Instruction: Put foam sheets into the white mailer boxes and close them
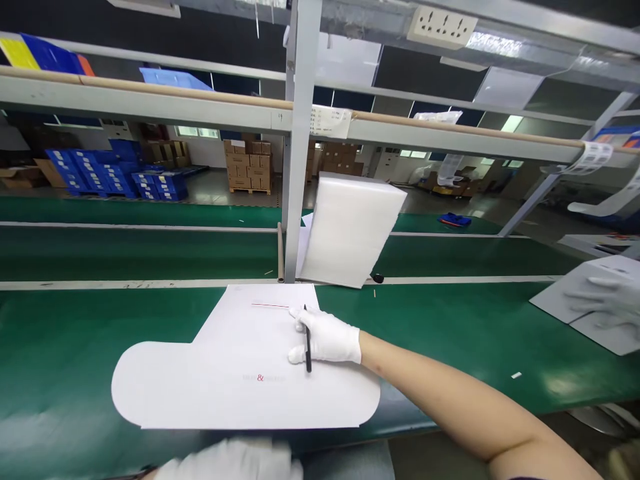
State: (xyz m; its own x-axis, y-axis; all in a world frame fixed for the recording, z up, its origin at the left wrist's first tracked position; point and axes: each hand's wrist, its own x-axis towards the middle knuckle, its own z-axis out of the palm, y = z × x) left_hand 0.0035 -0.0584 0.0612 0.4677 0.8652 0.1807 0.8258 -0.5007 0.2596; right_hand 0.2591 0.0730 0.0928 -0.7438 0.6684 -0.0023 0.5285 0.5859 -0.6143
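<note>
A large white die-cut card sheet (200,383) lies on the green bench top, with rounded side flaps, a thin red line near its far edge and a red "&" in faint printing. My right hand (327,337), in a white glove, is over the sheet's right part. A slim black pen (308,350) is held in it, pointing away from me, with fingers resting on the card. Down at the bottom edge my left hand (230,461), also white-gloved, is smeared by motion in front of the sheet's near edge. Its fingers do not show clearly.
A stack of white foam sheets (355,230) leans beside a metal post (299,147). At the right, a co-worker's gloved hand (613,300) is over another white sheet (560,293). An overhead rail (200,110) crosses the bench. A small white scrap (517,375) lies at right.
</note>
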